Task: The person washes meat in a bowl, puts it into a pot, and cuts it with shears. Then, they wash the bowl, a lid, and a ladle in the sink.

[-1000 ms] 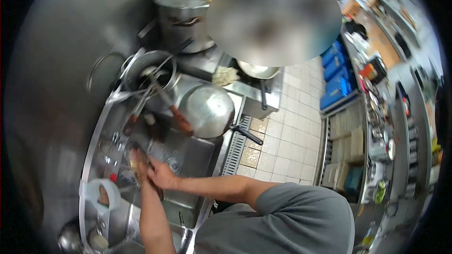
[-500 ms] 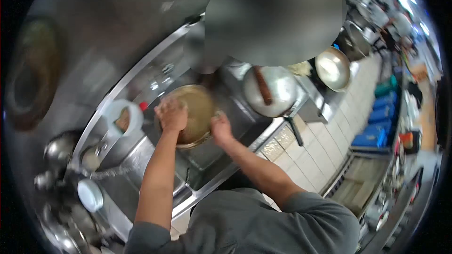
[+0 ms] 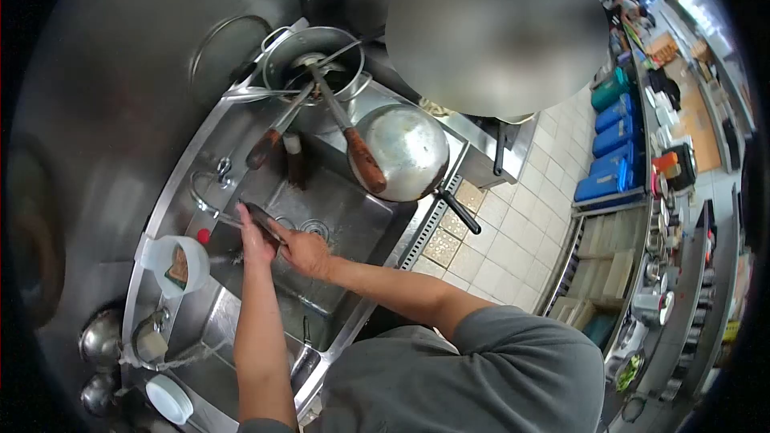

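Over the steel sink, a round, shallow metal pan is tipped almost edge-on, so its inside is hidden. My left hand lies along its left side, fingers pointing away from me and partly hidden. Gripping the near right edge is my right hand, with its fingers closed. The curved faucet reaches in close to my left fingertips. Below the pan, the drain shows in the sink floor.
An upturned wok rests across the sink's far right. Behind it stands a deep pot with wooden-handled tools. At left are a white container holding a sponge, and a red round object. Blue bins line the right.
The pan has turned from facing me to edge-on and shifted left toward the faucet. Both my hands moved left with it and came closer together. The view has shifted and sharpened.
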{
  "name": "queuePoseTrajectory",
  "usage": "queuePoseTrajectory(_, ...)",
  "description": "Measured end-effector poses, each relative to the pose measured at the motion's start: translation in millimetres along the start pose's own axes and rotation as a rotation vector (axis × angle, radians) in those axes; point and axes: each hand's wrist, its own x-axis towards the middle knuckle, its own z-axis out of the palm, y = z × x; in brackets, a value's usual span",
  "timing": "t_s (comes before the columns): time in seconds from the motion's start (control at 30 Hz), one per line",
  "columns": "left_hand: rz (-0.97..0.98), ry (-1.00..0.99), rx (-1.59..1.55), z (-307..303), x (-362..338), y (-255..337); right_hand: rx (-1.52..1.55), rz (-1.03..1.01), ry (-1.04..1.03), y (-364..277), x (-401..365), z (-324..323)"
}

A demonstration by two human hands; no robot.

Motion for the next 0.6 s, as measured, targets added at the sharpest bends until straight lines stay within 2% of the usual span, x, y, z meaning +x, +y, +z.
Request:
queuePoseTrajectory(0.03,0.014,0.020,-0.013,2,7,1,0.001,-0.016,-0.023,0,0,6)
queuePoseTrajectory(0.1,0.093,0.037,0.076,-26,20,0,-0.436,-0.063,0.003,8,-5,36)
queuePoseTrajectory(0.13,0.107,0.129,0.108,-41,25,-2,-0.530,-0.105,0.040,18,-6,49)
queuePoseTrajectory(0.17,0.121,0.221,0.134,-54,27,-6,-0.333,-0.128,-0.045,7,-11,29)
queuePoseTrajectory(0.23,0.255,0.108,0.123,-69,16,-22,-0.319,-0.215,-0.114,-9,-6,29)
queuePoseTrajectory(0.3,0.196,0.133,0.057,-64,-26,-22,0.303,-0.311,0.256,-23,9,38)
queuePoseTrajectory(0.37,0.267,0.006,-0.201,-94,-10,-46,0.569,-0.141,0.283,-44,43,51)
queuePoseTrajectory(0.43,0.283,0.019,-0.291,-76,-28,-47,0.680,-0.112,0.218,-43,89,67)
queuePoseTrajectory(0.5,0.201,0.275,-0.071,-68,-37,-44,0.308,-0.397,0.320,-26,134,91)
queuePoseTrajectory(0.57,0.251,0.252,0.127,-79,-38,-41,-0.205,-0.223,0.200,-43,141,82)
queuePoseTrajectory(0.6,0.251,0.287,0.104,-79,-36,-41,-0.145,-0.143,0.163,-52,137,75)
